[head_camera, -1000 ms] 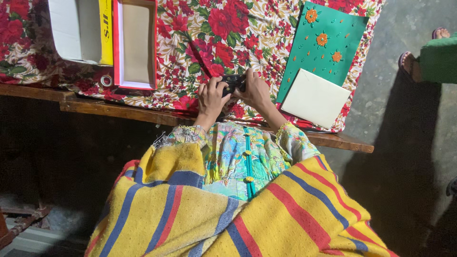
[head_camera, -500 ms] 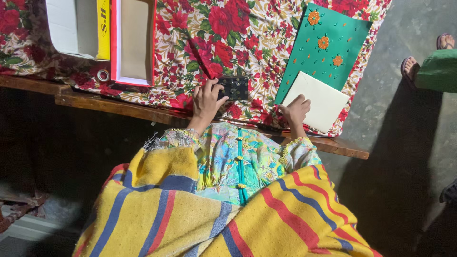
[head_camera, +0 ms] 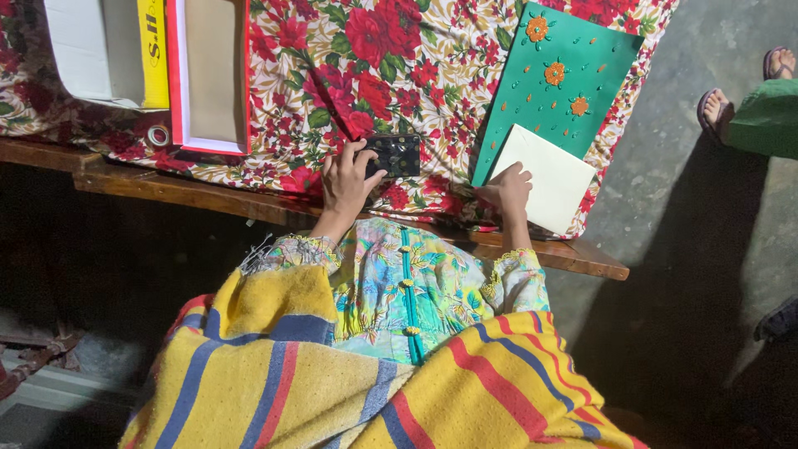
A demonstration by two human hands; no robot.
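My left hand (head_camera: 345,176) rests on the left side of a small black box (head_camera: 394,155) that lies on the red floral cloth (head_camera: 399,66) covering the bench. Its fingers curl over the box's edge. My right hand (head_camera: 507,188) lies on the near corner of a cream card (head_camera: 550,178), fingers spread flat on it. The cream card overlaps a green card (head_camera: 565,79) decorated with orange flowers and small beads.
An open white and yellow box (head_camera: 104,50) and a red-rimmed lid (head_camera: 208,79) sit at the far left, with a small tape roll (head_camera: 158,135) beside them. The wooden bench edge (head_camera: 208,199) runs below. Another person's sandalled feet (head_camera: 723,104) stand at right on the concrete floor.
A second ago both hands held the black box together. My right hand let go and moved right onto the cream card; the box now lies on the cloth under my left hand.
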